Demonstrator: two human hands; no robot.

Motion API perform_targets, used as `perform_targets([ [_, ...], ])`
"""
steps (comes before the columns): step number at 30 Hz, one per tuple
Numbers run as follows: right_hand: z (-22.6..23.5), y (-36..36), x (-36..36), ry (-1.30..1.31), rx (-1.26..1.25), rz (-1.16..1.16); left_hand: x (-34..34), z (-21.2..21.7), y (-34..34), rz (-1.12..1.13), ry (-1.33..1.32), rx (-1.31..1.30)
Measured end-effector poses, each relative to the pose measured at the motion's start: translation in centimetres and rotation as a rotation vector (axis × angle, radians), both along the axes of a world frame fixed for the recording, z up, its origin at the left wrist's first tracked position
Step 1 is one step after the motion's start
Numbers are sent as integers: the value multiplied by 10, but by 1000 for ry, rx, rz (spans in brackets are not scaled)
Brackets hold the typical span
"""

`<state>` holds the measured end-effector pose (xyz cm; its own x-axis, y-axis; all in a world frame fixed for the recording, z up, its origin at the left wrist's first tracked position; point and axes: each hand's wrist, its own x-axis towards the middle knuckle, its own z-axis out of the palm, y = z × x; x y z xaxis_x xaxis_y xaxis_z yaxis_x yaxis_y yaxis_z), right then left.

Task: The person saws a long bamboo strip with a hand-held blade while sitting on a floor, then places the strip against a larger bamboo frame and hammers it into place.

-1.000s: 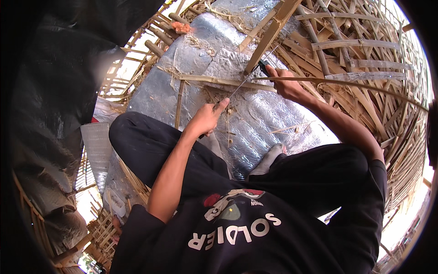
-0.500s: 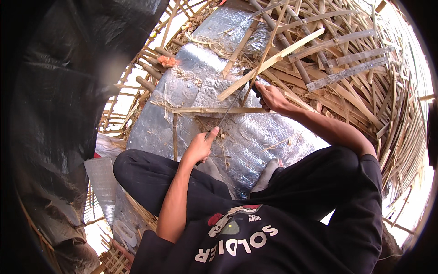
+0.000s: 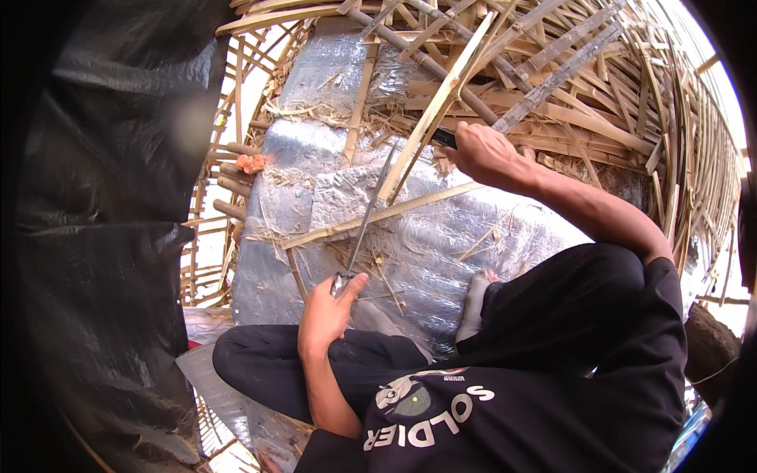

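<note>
- The left hand [image 3: 325, 315] is near the left side of the wrinkled silver sheet [image 3: 418, 260] on the ground, its fingers closed around the lower end of a long, narrow, grey metal blade [image 3: 367, 214]; the thumb points forward.
- The blade slants up from that hand toward the far edge of the sheet, its tip just beside a long, pale, split-bamboo strip [image 3: 430, 118].
- The right hand [image 3: 487, 154] is by the right edge of the sheet, its fingers curled around a short black object [image 3: 445, 137]; most of it is hidden in the grip, so its kind cannot be told.
- The pale strip stands tilted between the two hands, its lower end over the middle of the sheet and its upper end over the heap of brown split bamboo [image 3: 552, 118] beyond the right edge.
- A pale bamboo crosspiece [image 3: 422, 203] lies across the sheet below that lower end, and the blade crosses it in view.
- A rough grey slab [image 3: 339, 199] lies left of the blade, toward the sheet's left edge.
- A small bright-orange lump [image 3: 251, 163] sits by that left edge.
- Two feet in grey socks [image 3: 472, 307] rest on the near part of the sheet, below the crosspiece.
</note>
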<state>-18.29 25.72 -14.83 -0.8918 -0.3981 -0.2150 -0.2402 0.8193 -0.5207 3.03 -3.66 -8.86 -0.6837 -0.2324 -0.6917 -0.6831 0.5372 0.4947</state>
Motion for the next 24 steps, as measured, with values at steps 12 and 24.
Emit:
perform_targets([
  [12,95,110,34,-485,371,-40,17,13,-13,222,32,103],
  [24,41,119,125,218,364,-334,12,3,-1,434,144,350],
])
